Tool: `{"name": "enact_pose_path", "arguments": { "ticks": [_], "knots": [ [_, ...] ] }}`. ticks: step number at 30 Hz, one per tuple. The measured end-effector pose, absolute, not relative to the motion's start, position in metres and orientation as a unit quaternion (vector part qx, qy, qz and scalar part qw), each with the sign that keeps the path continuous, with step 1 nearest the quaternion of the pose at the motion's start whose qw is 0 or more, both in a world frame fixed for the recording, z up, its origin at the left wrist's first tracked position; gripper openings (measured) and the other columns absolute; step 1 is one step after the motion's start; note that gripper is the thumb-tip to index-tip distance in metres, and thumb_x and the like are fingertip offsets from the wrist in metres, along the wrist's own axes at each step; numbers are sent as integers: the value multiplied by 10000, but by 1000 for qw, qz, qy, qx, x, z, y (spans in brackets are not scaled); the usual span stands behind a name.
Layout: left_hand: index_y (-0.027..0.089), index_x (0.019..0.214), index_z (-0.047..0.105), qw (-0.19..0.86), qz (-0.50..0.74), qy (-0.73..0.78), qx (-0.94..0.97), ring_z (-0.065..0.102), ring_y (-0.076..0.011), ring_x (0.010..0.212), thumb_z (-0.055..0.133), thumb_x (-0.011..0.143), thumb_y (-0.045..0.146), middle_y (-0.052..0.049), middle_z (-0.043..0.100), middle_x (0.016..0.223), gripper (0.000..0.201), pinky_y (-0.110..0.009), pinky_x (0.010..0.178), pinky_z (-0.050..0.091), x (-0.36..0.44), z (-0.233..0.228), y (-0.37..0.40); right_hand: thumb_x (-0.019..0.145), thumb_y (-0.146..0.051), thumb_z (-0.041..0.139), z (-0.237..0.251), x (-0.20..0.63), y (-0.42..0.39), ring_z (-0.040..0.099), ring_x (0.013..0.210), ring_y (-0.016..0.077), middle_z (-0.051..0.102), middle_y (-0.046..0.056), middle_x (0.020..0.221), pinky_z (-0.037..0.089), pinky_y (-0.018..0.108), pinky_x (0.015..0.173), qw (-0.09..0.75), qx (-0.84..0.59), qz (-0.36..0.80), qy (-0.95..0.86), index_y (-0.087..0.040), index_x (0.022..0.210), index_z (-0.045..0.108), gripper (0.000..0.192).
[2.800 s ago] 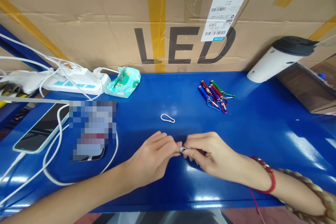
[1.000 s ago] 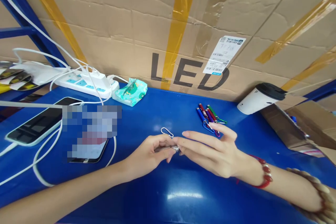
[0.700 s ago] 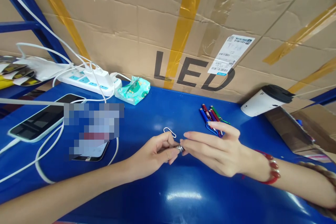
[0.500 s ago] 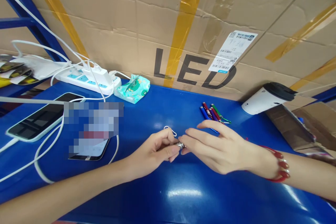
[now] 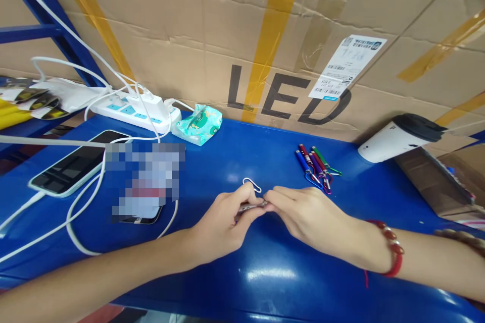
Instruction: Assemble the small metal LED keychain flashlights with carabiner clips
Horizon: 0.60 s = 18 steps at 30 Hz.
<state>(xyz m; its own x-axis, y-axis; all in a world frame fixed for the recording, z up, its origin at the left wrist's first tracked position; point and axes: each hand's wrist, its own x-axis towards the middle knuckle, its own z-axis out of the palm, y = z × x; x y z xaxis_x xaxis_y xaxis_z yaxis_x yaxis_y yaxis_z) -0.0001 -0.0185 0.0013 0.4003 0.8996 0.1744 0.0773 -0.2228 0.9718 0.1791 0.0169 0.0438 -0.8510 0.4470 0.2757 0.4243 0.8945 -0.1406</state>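
Above the middle of the blue table, my left hand [image 5: 227, 219] is closed around a slim silver keychain penlight [image 5: 248, 207], mostly hidden by the fingers. A pale carabiner clip [image 5: 252, 185] sticks out beyond that hand; whether it joins the penlight is hidden. With fingertips pinched together, my right hand [image 5: 314, 217] grips the penlight's right end. Behind the right hand lies a small bunch of coloured keychain penlights [image 5: 315, 164] in blue, red, purple and green, with carabiner clips.
A large cardboard box [image 5: 170, 25] walls off the table's back. To the left lie a phone [image 5: 76, 166], a second, blurred-out phone [image 5: 147, 219], white cables and a power strip [image 5: 132, 113]. A tissue pack [image 5: 199, 125] stands beside it. A lidded paper cup [image 5: 390, 139] leans at right.
My right hand has gone from loosely spread fingers to a closed pinch at the penlight's end. The view has shifted slightly, and more of the coloured penlights shows.
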Motion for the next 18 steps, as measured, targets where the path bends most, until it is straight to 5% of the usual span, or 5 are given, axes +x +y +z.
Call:
{"name": "enact_pose_path", "arguments": {
  "ticks": [5,10,18],
  "knots": [
    [174,718,375,388,387,372,749,512,-95,680,402,907,202,-2,545,741,193,-203,619,402,-4,-4,-18,919,-178,337,48,172,15,436,445,58,518,-1,556,333,179,462,145,-308,235,-910,-122,657,505,316],
    [190,871,488,352,383,378,766,598,-102,831,438,903,175,6,625,855,61,-207,767,444,-6,-5,-13,953,-313,304,54,169,21,464,349,59,453,-29,404,379,144,425,43,-419,453,-786,-115,690,531,400],
    [211,978,556,300,362,442,764,611,-110,862,474,886,191,10,643,941,125,-206,781,449,-6,-1,-7,926,-516,279,40,173,37,446,321,67,377,-58,359,371,150,393,40,-404,624,-668,-116,681,472,507]
  ]
}}
